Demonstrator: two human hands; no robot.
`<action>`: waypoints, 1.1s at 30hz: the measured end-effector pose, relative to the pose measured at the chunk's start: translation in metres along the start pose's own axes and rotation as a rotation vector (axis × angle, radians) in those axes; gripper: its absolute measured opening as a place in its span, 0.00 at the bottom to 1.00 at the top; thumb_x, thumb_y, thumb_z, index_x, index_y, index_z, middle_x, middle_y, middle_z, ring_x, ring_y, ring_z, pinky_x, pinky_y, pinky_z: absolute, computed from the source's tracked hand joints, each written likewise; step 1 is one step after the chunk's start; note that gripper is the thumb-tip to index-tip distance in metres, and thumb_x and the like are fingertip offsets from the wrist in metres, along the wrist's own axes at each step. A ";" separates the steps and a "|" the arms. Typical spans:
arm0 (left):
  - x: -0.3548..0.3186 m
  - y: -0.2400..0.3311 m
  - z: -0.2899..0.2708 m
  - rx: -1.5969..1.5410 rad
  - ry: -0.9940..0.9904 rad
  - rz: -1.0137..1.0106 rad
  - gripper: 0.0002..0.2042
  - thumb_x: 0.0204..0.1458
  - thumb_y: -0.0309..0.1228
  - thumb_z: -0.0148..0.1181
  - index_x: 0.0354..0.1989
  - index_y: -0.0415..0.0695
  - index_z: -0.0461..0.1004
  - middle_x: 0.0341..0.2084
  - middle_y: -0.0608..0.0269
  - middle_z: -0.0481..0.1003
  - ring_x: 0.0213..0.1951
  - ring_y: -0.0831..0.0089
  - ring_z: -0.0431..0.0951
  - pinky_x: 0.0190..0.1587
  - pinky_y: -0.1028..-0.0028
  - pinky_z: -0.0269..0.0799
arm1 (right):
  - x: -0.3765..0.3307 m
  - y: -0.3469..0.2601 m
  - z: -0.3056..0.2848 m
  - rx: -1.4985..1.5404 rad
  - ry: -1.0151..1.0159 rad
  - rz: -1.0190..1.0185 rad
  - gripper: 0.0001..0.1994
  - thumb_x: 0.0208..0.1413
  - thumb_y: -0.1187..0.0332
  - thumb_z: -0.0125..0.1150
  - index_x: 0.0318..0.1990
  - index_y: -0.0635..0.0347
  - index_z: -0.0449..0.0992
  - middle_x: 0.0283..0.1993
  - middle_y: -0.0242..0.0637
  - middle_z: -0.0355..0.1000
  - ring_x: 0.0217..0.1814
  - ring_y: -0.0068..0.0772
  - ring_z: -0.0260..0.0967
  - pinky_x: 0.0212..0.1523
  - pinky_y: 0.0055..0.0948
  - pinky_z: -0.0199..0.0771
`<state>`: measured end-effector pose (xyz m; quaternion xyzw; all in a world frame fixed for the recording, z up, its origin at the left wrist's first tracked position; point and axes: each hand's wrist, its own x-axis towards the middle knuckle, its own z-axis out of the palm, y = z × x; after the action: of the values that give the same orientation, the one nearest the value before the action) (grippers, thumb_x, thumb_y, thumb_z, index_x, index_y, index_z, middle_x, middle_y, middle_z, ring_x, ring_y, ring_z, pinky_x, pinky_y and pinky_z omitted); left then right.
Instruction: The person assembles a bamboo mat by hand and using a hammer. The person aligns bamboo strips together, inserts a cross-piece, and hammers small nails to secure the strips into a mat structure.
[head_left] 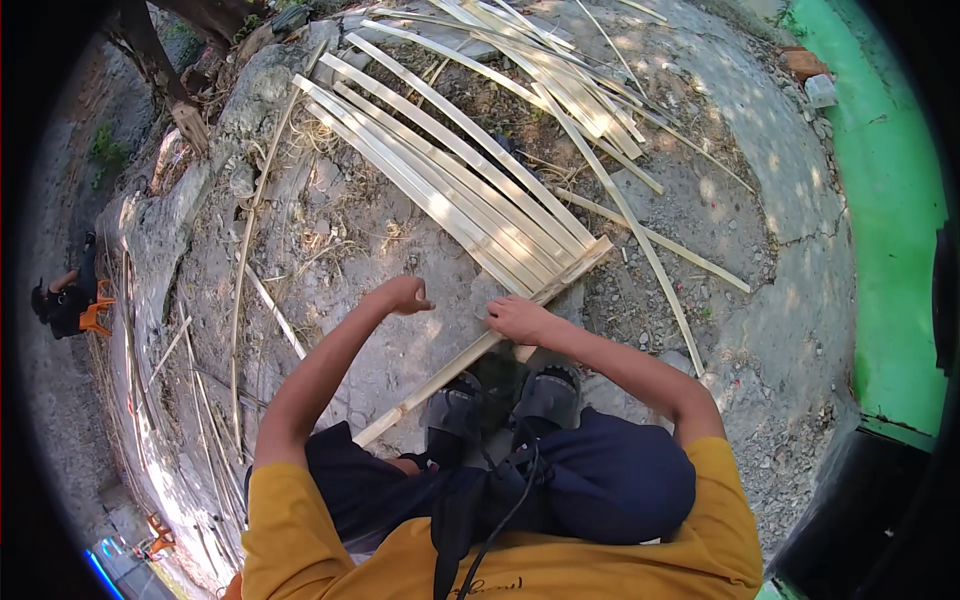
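Left hand [403, 295], finger and thumb narrowly parted, to the near left of fanned pale strips [440, 206]; right hand [520, 320] on the near crosswise strip [430, 386], grip impossible to tell

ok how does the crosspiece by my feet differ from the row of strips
The crosspiece slants from lower left to upper right; the row of strips slants from upper left to lower right. The right hand is at the crosspiece, while the row of strips reaches away beyond it. Both look pale, long and straight-edged.
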<state>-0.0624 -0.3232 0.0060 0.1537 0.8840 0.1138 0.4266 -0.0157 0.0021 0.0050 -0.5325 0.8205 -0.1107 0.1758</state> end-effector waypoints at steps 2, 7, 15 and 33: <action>-0.045 0.025 0.010 0.017 -0.243 0.032 0.34 0.55 0.61 0.66 0.55 0.41 0.77 0.43 0.50 0.84 0.49 0.49 0.83 0.53 0.58 0.78 | 0.020 0.010 0.012 0.042 -0.139 -0.035 0.16 0.47 0.67 0.71 0.46 0.56 0.85 0.52 0.42 0.78 0.58 0.45 0.75 0.56 0.42 0.77; -0.147 0.015 0.082 -0.235 -0.422 -0.022 0.39 0.56 0.60 0.68 0.66 0.41 0.70 0.52 0.45 0.81 0.55 0.51 0.81 0.57 0.59 0.77 | 0.056 0.012 0.028 -0.014 -0.473 0.072 0.18 0.39 0.63 0.79 0.41 0.54 0.86 0.43 0.45 0.82 0.49 0.55 0.81 0.44 0.51 0.82; -0.142 0.031 0.200 -0.401 0.185 -0.053 0.23 0.58 0.45 0.70 0.54 0.42 0.75 0.44 0.50 0.75 0.50 0.50 0.76 0.52 0.56 0.74 | 0.043 0.019 0.020 0.081 -0.362 0.045 0.21 0.39 0.63 0.80 0.45 0.51 0.85 0.45 0.38 0.83 0.50 0.50 0.80 0.46 0.48 0.80; -0.156 0.034 0.240 -0.471 0.372 -0.235 0.21 0.53 0.51 0.70 0.48 0.52 0.77 0.36 0.51 0.84 0.42 0.44 0.84 0.44 0.49 0.77 | 0.240 0.052 -0.080 -0.455 -0.221 -0.173 0.20 0.49 0.64 0.68 0.52 0.54 0.80 0.52 0.41 0.75 0.62 0.46 0.71 0.65 0.49 0.67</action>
<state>0.2250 -0.3321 -0.0169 -0.0761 0.9078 0.2914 0.2919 -0.1809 -0.1957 0.0181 -0.6353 0.7517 0.1208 0.1298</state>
